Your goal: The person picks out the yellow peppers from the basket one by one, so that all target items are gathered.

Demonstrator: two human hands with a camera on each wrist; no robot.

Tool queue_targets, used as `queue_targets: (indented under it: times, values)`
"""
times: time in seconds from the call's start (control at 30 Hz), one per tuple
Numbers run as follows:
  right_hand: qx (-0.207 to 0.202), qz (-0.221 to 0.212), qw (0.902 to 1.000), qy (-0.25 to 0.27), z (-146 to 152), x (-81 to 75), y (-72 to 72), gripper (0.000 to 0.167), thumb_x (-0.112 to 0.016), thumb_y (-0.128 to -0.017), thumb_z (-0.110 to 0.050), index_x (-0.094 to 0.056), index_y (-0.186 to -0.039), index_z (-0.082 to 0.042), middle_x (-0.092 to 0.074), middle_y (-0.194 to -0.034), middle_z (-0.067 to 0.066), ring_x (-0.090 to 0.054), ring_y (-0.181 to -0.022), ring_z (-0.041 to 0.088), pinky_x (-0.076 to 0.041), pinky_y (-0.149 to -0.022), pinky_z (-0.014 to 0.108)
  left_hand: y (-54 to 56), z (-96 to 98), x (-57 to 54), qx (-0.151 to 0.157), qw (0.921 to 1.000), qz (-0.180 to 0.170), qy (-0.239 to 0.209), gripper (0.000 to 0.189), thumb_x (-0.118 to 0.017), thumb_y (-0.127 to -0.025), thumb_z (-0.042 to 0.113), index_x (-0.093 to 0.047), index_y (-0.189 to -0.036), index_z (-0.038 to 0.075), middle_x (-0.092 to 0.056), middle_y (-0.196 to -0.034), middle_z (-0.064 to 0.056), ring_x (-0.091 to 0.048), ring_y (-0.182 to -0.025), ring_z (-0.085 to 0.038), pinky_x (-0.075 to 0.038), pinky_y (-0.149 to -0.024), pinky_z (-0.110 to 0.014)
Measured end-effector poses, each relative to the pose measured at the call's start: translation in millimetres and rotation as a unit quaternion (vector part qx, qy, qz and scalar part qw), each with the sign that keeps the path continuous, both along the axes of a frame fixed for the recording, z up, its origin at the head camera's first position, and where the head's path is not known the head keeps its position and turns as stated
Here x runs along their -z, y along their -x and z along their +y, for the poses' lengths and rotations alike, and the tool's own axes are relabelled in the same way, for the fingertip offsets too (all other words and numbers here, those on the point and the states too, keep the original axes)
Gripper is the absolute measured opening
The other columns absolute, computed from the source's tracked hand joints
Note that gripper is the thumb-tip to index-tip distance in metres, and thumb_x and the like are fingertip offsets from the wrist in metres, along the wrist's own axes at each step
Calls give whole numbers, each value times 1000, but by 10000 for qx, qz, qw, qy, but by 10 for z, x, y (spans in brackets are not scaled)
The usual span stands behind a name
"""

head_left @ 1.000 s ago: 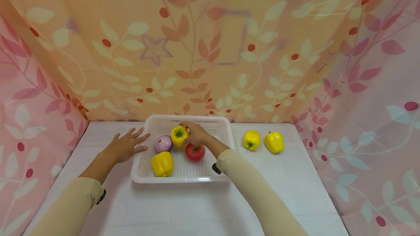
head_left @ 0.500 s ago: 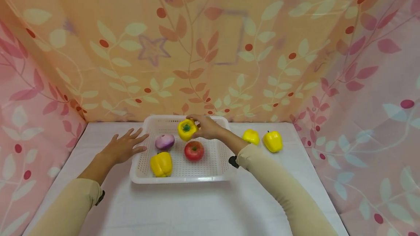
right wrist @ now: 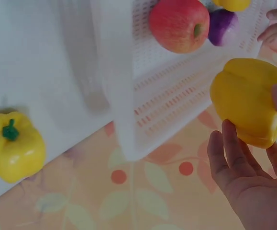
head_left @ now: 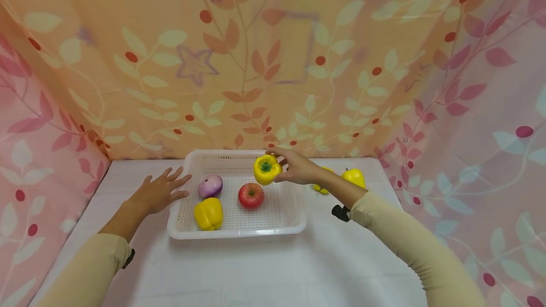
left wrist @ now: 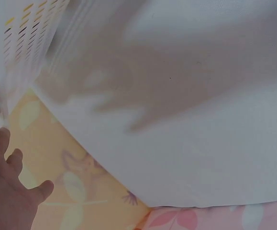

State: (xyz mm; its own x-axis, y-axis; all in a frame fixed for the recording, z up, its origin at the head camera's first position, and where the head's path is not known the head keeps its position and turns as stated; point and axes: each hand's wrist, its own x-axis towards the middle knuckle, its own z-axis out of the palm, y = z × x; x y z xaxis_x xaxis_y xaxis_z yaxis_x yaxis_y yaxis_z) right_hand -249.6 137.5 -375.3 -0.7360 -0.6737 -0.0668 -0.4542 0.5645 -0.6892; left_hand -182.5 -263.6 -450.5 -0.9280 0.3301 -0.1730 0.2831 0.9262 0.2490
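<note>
With my left grip (head_left: pixel 159 194) spread and empty, my right grip (head_left: pixel 302 168), curled round a pepper (head_left: pixel 267 172), moves rightward from the onion (head_left: pixel 211 186), freeing room in the basket (head_left: pixel 239 234).

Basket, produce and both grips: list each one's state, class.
Basket: upright on the table
Held pepper: raised, stem showing
Right grip: holding that pepper
Left grip: fingers spread
Apple: in basket, stem up
Onion: in basket
Leftmost pepper: in basket
Rightmost pepper: on table
Pepper beside it: on table
</note>
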Motion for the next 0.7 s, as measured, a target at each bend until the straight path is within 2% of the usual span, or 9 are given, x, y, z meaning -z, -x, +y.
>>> queue_targets:
  times: [0.23,0.37,0.53,0.7]
  values:
    - [285,24,9995,122,466,-115,-87,72,-81,-83,-11,-46,-146,-11,-56,-137,11,-62,-114,33,-55,-93,48,3,-20,15,-27,10000,22,-13,64,-51,-101,49,-37,-154,16,-24,-161,-22,-19,-144,-52,-11,-105,-80]
    - [556,47,9982,224,782,-113,-115,69,-82,-82,-11,-49,-143,-16,-56,-136,9,-61,-115,33,-56,-92,48,3,-14,8,-16,10000,22,9,64,-50,-101,49,-38,-154,16,-24,-161,-22,-19,-144,-52,-12,-105,-80]
    - [1111,26,9937,147,1195,19,-150,70,-81,-83,-10,-47,-144,-16,-52,-141,13,-59,-116,38,-55,-93,49,-11,-11,-4,11,10000,9,-3,64,-51,-100,50,-38,-154,16,-25,-160,-23,-20,-143,-53,-12,-104,-81]
    - [1623,-97,9866,-142,1560,216,-228,71,-80,-84,-10,-44,-145,-10,-49,-142,21,-58,-116,42,-56,-92,45,-9,-7,-9,16,10000,10,2,65,-51,-100,50,-38,-154,16,-25,-160,-23,-20,-143,-53,-12,-104,-81]
